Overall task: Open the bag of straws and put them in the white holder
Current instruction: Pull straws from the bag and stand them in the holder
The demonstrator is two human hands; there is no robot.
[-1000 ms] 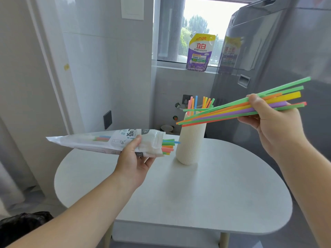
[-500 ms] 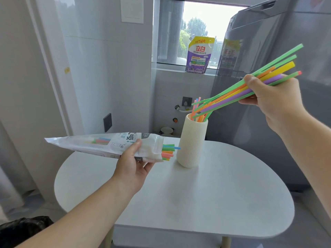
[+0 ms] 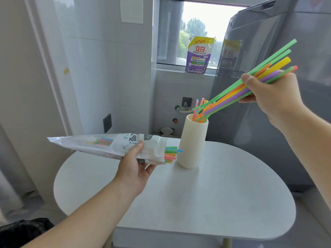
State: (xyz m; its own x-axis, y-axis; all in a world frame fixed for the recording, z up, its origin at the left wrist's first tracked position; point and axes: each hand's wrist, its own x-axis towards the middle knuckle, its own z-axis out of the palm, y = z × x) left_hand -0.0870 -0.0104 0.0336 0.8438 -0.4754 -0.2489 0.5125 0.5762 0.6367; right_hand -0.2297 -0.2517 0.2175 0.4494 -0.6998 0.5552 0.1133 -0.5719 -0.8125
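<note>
A purple detergent pouch [image 3: 198, 55] is being kept on the sill behind the table [image 3: 197, 203], with a grey appliance [image 3: 268, 122] crowding its right edge. The white holder [image 3: 192, 145] is standing near the far edge. A bunch of straws [image 3: 232, 94] is being gripped by the right hand [image 3: 274, 99], slanting down-left, lower tips inside the holder. The bag [image 3: 100, 145] is being clutched by the left hand [image 3: 133, 167], roughly level, mouth pointing at the holder.

Right hand [image 3: 274, 97] grips straw bundle [image 3: 232, 97], tips inside holder [image 3: 192, 145]; left hand [image 3: 134, 167] holds bag [image 3: 107, 145].
</note>
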